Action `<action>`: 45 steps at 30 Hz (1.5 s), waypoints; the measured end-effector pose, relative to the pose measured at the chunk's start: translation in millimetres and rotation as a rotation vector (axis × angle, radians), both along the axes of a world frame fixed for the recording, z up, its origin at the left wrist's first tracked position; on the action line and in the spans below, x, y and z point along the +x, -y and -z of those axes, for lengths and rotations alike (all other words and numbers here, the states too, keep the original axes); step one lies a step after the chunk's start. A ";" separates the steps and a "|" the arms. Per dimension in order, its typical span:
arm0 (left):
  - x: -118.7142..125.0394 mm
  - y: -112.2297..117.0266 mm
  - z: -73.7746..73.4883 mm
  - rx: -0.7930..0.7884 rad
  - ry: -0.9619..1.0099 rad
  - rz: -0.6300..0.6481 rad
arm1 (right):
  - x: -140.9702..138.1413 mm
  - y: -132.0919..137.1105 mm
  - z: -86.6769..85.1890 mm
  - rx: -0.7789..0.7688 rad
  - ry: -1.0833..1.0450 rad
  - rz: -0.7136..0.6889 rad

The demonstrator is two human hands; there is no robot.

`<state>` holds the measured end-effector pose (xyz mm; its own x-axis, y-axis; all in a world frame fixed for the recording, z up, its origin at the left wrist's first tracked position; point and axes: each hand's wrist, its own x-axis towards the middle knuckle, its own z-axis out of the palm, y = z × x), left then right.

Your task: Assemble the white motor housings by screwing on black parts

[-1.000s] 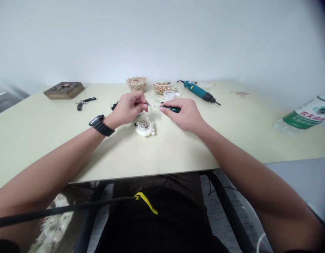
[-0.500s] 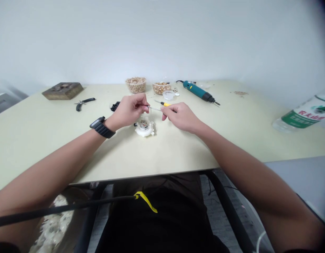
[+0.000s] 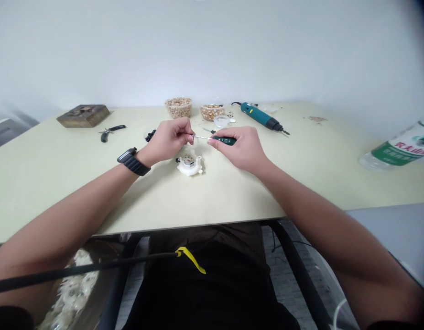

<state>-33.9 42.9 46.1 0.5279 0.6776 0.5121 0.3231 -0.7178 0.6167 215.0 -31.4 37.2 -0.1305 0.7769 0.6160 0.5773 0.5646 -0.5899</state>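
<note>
My right hand [image 3: 245, 145] is closed on a screwdriver [image 3: 226, 140] with a dark green handle. Its thin metal shaft points left to the fingertips of my left hand [image 3: 171, 138]. Those fingers are pinched together at the shaft's tip, around something too small and hidden to name. Below the fingers, a white plastic housing [image 3: 190, 169] with a round metal-rimmed middle lies on the table. Just behind my left hand a dish of black parts [image 3: 150, 136] shows in part.
Two clear tubs of small brassy parts [image 3: 178, 109] [image 3: 212, 113] stand at the back, by a small lidded cup [image 3: 221, 121]. A teal electric screwdriver [image 3: 262, 117] lies right of them. Cutters [image 3: 111, 132] and a block [image 3: 83, 116] are left; a large bottle [image 3: 397, 149] is right.
My right hand has shifted its grip, and the screwdriver's green handle now shows between thumb and fingers. My left hand keeps its pinch at the shaft's tip. The view has tilted slightly.
</note>
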 end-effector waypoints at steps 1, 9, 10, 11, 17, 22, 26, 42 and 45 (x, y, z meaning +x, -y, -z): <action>0.0 0.1 -0.2 0.003 -0.001 -0.002 | -1.1 0.4 0.2 0.013 -0.013 -0.002; 0.9 0.9 -0.4 0.024 -0.005 -0.010 | -7.4 1.7 -4.4 -0.057 0.096 0.108; 1.2 0.9 0.1 0.032 -0.004 -0.009 | -6.9 1.7 -6.1 -0.109 0.130 0.109; 1.4 0.9 0.5 0.039 -0.002 -0.008 | -6.1 1.4 -7.6 -0.170 0.153 0.094; 0.9 -1.2 1.3 0.011 0.024 0.007 | -1.5 -1.7 -10.8 -0.267 0.129 -0.038; 0.2 -2.9 1.1 -0.004 0.049 0.024 | -0.2 0.5 -7.7 -0.181 0.066 -0.024; 0.6 -2.4 0.4 -0.023 0.058 0.043 | -0.1 -0.2 -1.0 -0.118 -0.035 -0.028; 2.5 0.2 1.9 0.007 0.048 0.016 | -5.7 -5.5 -0.4 -0.135 -0.099 -0.101; 2.3 0.1 0.3 -0.046 0.083 0.028 | -7.2 -6.9 2.1 -0.095 -0.126 -0.129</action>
<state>-31.5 42.8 45.8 0.5043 0.6867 0.5237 0.2494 -0.6964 0.6730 207.7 -24.5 35.1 -0.1590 0.8142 0.5583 0.4216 0.5674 -0.7073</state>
